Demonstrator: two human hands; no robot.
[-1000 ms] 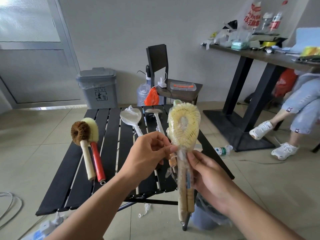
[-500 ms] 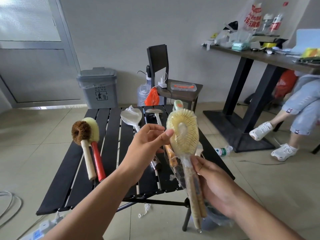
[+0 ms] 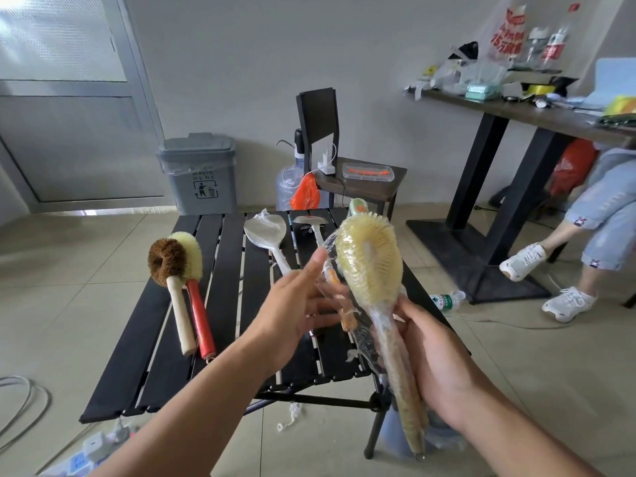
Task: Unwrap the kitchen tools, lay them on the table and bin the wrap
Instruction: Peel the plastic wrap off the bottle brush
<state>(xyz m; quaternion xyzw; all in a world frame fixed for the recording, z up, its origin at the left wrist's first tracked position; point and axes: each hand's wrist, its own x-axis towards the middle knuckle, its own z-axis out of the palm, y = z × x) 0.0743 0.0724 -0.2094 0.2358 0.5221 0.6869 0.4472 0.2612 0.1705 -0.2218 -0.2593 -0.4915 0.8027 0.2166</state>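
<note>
My right hand (image 3: 437, 349) grips the wooden handle of a yellow-bristled brush (image 3: 370, 266) still covered in clear wrap (image 3: 364, 342), held tilted above the black slatted table (image 3: 220, 304). My left hand (image 3: 296, 304) is beside the brush head, fingers spread, a loose strip of wrap running from the head past its fingertips. Two bare brushes lie on the table's left: a brown one (image 3: 168, 259) with a pale handle and a pale one with a red handle (image 3: 201, 318). A wrapped white spoon (image 3: 266, 232) and another wrapped tool (image 3: 311, 223) lie at the far end.
A grey waste bin (image 3: 198, 173) stands on the floor beyond the table. A chair (image 3: 344, 166) with a tray is behind the table; a seated person's legs (image 3: 564, 256) are at right. A plastic bottle (image 3: 445, 299) and wrap scraps lie on the floor.
The brush has tilted with its head leaning left and its handle end swung toward me. My left hand has opened and come off the brush head, trailing loosened wrap.
</note>
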